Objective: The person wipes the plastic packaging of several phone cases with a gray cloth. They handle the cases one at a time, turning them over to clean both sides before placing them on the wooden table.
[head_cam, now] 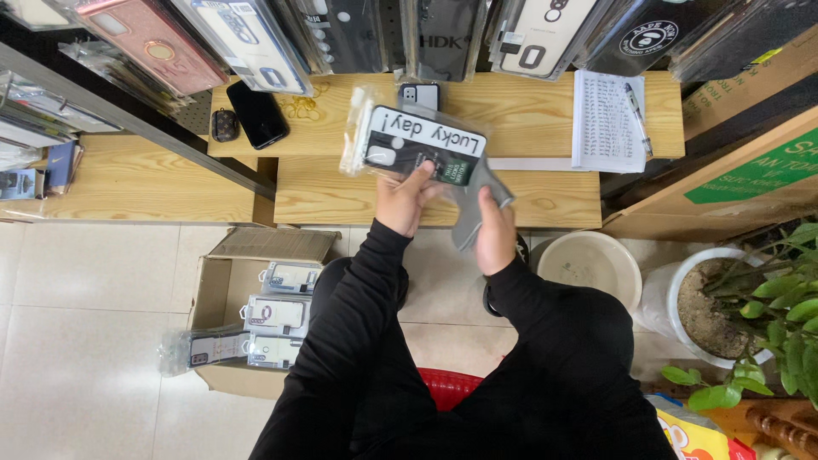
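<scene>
Above the lower wooden shelf (341,192), I am watching both hands working close together. My left hand (407,198) is clamped on a packaged phone case (419,146), thumb pressing on its lower edge, holding it flat toward the camera in its clear plastic sleeve with a black and white card inside. My right hand (494,232) is closed around a grey case (479,198), which is hanging tilted just beside the packaged one and touching its lower right corner.

Behind them, on the upper wooden shelf (528,111), I am seeing a black phone (256,113) lying beside a small dark pouch (224,124), some rubber bands (301,107), and a notebook (605,123) with a pen (637,115) resting on it. More cases in plastic sleeves (256,38) are hanging along the top.

Down on the tiled floor, an open cardboard box (223,294) is sitting to the left of my knees, holding several more packaged cases (274,317). A pale bucket (590,266) and a potted plant (750,307) are standing to the right.
</scene>
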